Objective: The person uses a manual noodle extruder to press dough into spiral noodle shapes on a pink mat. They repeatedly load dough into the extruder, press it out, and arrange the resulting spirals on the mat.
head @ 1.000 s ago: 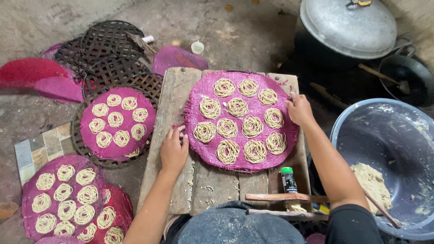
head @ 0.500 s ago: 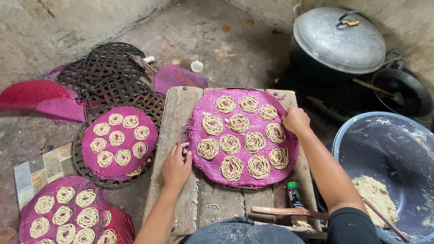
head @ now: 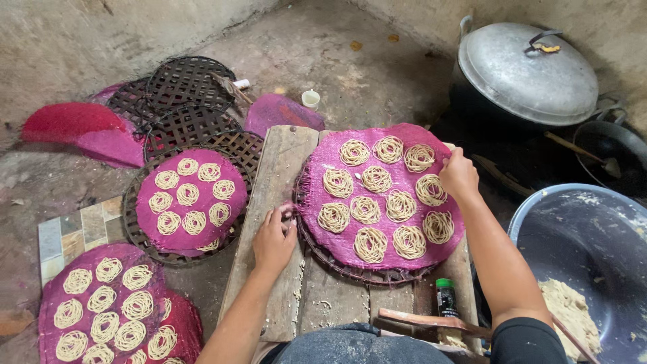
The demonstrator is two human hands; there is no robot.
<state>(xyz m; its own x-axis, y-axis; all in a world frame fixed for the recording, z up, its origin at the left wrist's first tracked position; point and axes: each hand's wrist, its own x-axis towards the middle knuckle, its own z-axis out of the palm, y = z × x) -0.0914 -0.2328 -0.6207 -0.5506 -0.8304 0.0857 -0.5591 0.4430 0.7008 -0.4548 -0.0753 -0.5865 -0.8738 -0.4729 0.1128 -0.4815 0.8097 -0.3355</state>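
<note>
Rough concrete floor, weathered wooden board under our hands.
We grip the round magenta cloth mat of pale coiled noodle nests (on a dark woven tray) at both edges: left hand pinching the near-left rim, right hand the far-right; a big grey basin sits alongside.

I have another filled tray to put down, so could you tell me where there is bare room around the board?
Bare floor lies beyond the wooden board, between the stacked woven trays and the lidded pot. The board's left strip, by the left hand, is narrow. Left of the board, filled trays crowd the floor; right, the basin.
</note>
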